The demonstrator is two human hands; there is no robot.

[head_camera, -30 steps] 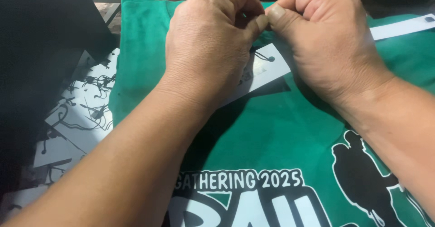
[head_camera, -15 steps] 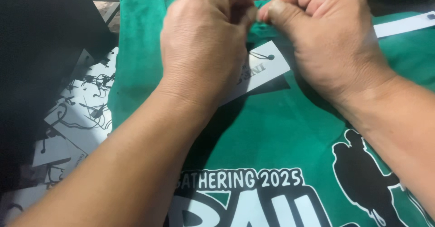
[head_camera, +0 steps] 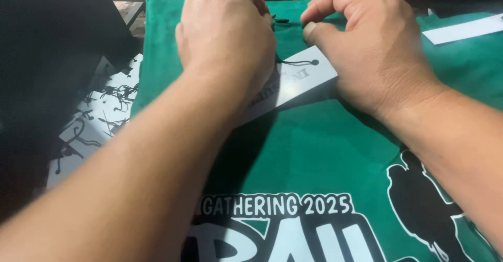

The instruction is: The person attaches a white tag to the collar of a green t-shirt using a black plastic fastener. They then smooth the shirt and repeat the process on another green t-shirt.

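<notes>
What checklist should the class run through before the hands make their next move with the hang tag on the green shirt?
1. Green shirt lies flat: ok.
2. White hang tag rests on the shirt: ok.
3. Black string passes through the tag's hole: ok.
4. Left hand has hold of the string: cannot tell, fingers hidden.
5. Right hand pinches the string: cannot tell.
6. Spare tags lie at left: ok.

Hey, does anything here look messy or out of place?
Mostly tidy. The green printed shirt lies flat, and the white card tag sits askew under the left hand and right hand. Loose white tags with tangled black strings are heaped untidily at left.
</notes>
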